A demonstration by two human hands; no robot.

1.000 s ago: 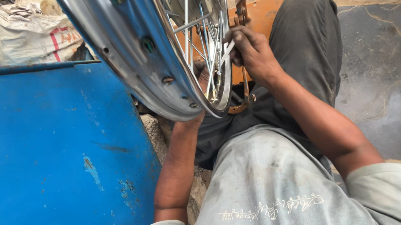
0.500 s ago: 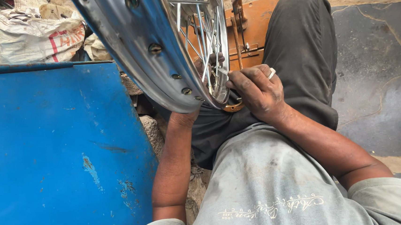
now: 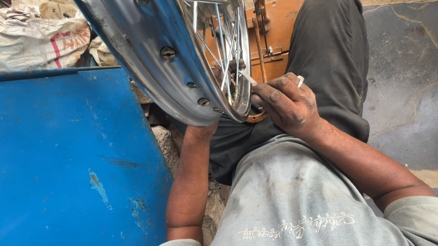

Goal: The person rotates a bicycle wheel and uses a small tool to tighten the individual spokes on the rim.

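Note:
A shiny steel spoked wheel rim (image 3: 158, 65) stands on edge over my lap, its nipple holes facing me. My left forearm reaches up beneath it. My left hand (image 3: 225, 72) is mostly hidden behind the rim; dark fingers show through the spokes (image 3: 221, 33), gripping the wheel from the far side. My right hand (image 3: 287, 105) is closed around a small metal tool (image 3: 300, 81), whose pale tip sticks out above the knuckles. Its other end meets the spokes at the rim's lower inner edge.
A large blue metal panel (image 3: 53, 170) fills the left side. White sacks (image 3: 33, 38) lie behind it. An orange-brown wooden stand (image 3: 279, 26) sits beyond the wheel, beside my raised knee in dark trousers (image 3: 331, 43). Grey stained concrete floor (image 3: 417, 99) lies to the right.
My right hand has come down from higher among the spokes to the rim's lower edge. The wheel has shifted slightly left and closer in view.

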